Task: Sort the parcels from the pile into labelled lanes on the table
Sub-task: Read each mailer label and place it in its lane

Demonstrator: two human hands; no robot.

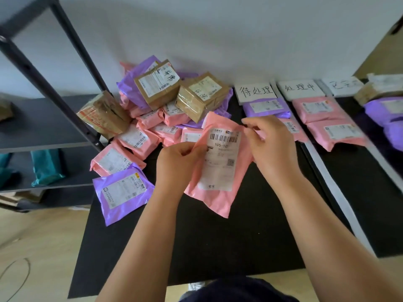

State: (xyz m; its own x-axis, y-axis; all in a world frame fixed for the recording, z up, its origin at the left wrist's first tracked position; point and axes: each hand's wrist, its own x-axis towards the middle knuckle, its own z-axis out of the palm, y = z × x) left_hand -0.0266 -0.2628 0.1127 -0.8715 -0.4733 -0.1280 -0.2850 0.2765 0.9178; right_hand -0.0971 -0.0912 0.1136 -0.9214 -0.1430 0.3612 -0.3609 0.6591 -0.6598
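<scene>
While the left hand (176, 162) pinches the left edge of a pink parcel (218, 201) between thumb and curled fingers, the right hand (268, 144) pinches its upper right corner. The parcel hangs between them, label side up, above the middle of the black table (218, 247). Its white shipping label (220, 162) carries a barcode along the top. Just behind and left of the hands, the pile (139, 138) fills the table's far left corner, pink and purple mailers lying over one another. A brown carton (157, 83) and a second carton (201, 94) sit on top, each with handwriting on its label. A purple mailer (123, 192) lies at the pile's near end, by the table's left edge. Along the far edge to the right sit a first sign (256, 91), a second sign (299, 87) and a blurred third sign (341, 85). White strips (331, 177) run toward the near edge between the lanes. The first lane holds a purple packet (265, 107), the second lane two pink packets (316, 110), and the third lane, at the far right corner, purple packets (386, 112). Beyond the left edge stands a dark shelf rack (54, 88).
</scene>
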